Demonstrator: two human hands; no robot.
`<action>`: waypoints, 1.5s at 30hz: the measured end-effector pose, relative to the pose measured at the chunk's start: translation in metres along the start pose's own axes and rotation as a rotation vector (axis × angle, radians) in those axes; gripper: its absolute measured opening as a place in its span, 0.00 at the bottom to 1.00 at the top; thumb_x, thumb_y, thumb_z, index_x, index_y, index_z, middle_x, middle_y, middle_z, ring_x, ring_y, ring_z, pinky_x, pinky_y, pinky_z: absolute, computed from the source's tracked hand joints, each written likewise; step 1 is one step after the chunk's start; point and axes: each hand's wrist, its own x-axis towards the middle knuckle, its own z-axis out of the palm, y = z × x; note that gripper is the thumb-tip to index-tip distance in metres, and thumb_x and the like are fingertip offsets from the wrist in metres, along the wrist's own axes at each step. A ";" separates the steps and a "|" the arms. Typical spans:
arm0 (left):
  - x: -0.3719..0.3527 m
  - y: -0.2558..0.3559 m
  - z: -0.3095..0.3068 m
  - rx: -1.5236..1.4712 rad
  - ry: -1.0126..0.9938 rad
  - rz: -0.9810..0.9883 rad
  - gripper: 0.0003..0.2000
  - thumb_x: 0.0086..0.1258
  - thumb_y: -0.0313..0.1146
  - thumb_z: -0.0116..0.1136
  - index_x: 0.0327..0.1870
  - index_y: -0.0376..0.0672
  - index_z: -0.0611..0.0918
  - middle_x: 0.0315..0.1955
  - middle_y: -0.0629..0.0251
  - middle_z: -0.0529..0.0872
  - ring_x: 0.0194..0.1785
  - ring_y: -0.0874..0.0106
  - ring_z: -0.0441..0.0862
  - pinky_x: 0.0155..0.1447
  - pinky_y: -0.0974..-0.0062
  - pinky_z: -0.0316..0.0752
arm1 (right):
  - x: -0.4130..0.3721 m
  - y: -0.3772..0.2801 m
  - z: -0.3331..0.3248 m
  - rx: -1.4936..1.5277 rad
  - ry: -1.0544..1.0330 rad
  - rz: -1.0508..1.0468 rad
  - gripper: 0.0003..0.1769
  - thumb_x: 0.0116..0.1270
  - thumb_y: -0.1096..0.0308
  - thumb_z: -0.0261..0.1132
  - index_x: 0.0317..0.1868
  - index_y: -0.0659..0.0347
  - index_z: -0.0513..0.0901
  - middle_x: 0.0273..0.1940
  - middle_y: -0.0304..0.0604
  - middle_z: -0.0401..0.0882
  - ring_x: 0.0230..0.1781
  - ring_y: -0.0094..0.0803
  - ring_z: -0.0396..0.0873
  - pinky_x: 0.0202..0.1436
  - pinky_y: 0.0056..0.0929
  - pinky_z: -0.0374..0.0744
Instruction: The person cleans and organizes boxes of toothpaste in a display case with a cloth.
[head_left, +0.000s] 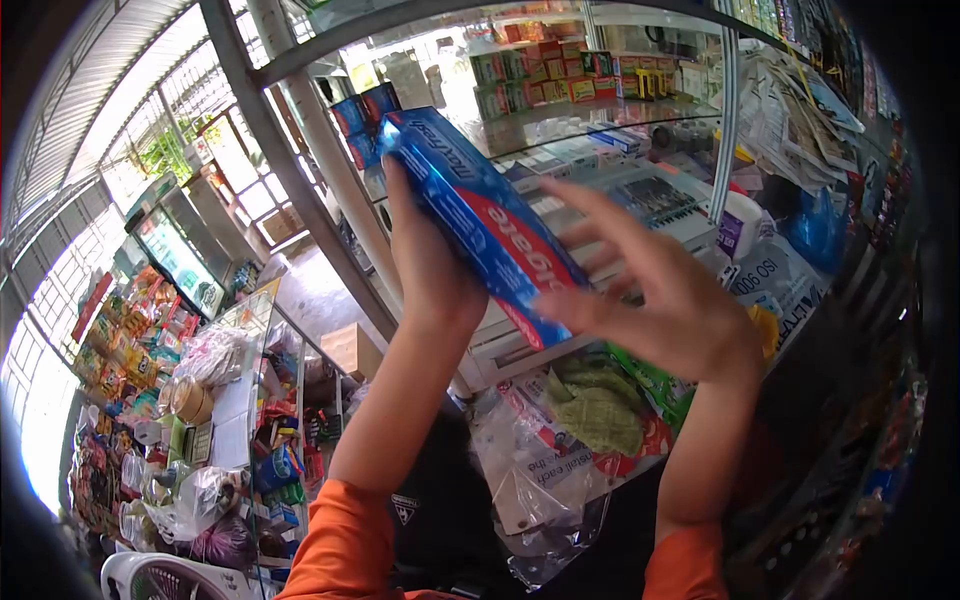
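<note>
A blue and red Colgate toothpaste box [480,215] is held up at a slant in the middle of the view. My left hand [430,250] grips it from the left and below, its thumb along the box's side. Slightly blurred, my right hand [660,295] is at the box's lower right end with its fingers spread; whether it touches the box cannot be told. Behind the box's upper end are small blue and red boxes [362,118] near the metal frame. Under the hands lies a crumpled green cloth [600,408] among plastic bags.
A glass display case [600,135] with stacked small boxes stands ahead. At left a glass counter [262,330] carries packets, bags and a notebook [232,425]. A white plastic chair [125,572] is at lower left. A white bottle [738,225] and blue bag [815,232] are at right.
</note>
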 end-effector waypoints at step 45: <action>0.012 0.000 0.010 0.230 -0.198 -0.098 0.27 0.83 0.53 0.56 0.70 0.40 0.72 0.56 0.61 0.81 0.65 0.63 0.78 0.69 0.59 0.76 | 0.034 0.032 -0.002 0.757 0.326 0.044 0.34 0.74 0.36 0.58 0.59 0.60 0.79 0.31 0.45 0.86 0.23 0.26 0.80 0.31 0.21 0.74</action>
